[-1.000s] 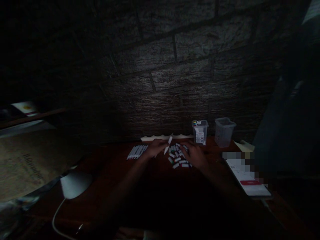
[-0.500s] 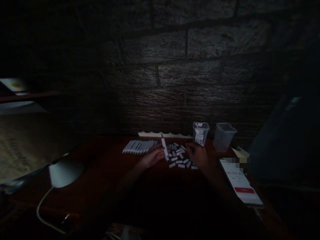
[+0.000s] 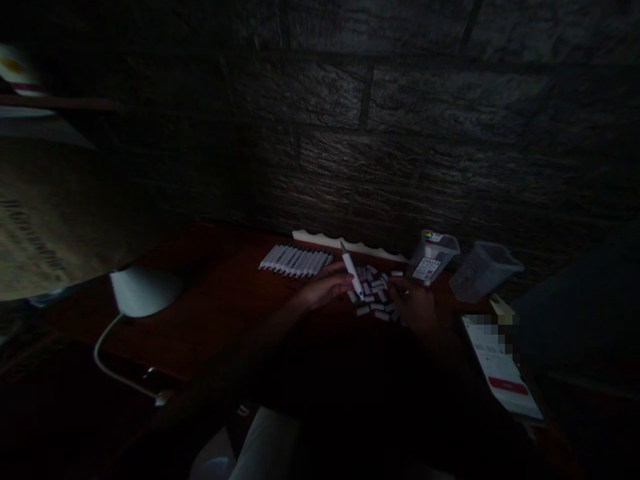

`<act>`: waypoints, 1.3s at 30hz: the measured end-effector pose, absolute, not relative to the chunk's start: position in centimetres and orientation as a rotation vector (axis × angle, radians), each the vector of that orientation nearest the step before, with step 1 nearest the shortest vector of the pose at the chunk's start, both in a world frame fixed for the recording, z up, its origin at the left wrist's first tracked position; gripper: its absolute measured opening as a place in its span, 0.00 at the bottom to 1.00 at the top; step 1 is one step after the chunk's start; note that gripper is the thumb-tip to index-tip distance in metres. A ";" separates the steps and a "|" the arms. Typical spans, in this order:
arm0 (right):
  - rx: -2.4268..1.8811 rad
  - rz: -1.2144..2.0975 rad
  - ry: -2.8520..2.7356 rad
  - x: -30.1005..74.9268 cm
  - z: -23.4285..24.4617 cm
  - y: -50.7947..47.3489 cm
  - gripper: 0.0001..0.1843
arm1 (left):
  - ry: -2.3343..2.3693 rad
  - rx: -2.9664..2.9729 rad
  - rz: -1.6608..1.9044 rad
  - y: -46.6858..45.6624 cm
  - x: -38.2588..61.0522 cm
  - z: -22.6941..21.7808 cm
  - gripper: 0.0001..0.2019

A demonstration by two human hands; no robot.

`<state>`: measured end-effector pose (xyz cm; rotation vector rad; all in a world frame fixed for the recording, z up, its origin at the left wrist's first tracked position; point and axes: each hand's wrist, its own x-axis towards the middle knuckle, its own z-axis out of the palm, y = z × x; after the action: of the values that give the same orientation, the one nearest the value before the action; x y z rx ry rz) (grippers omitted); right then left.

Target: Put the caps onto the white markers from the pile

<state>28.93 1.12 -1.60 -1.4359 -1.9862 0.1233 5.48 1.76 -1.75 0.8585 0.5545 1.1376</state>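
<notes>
The scene is very dark. My left hand (image 3: 324, 291) is closed round a white marker (image 3: 352, 272) that points up and slightly left, its tip bare. My right hand (image 3: 414, 301) rests at the right side of a pile of several loose white caps (image 3: 374, 293) on the dark red table (image 3: 210, 313); its fingers are curled, and I cannot make out whether they pinch a cap. A neat row of several white markers (image 3: 295, 260) lies to the left of my left hand.
Two clear plastic tubs stand at the back right, one labelled (image 3: 431, 256) and one tilted, plain (image 3: 484, 269). A white wavy strip (image 3: 345, 244) lies along the stone wall. A phone (image 3: 503, 373) lies at the right. A white lamp (image 3: 143, 292) with a cord sits at the left.
The camera has tilted and dropped, so the table sits lower and slanted. My left hand has turned the marker from leaning right to pointing up-left. My right hand has drawn back from the caps.
</notes>
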 end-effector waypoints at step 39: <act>-1.313 0.210 -1.924 27.6 -1.3 0.1 0.16 | 0.465 0.860 1.173 1.4 5.0 -0.9 0.13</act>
<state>27.60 0.08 -1.31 -1.3127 -1.9245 0.2097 4.96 1.45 -0.91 0.8597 0.4654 1.1731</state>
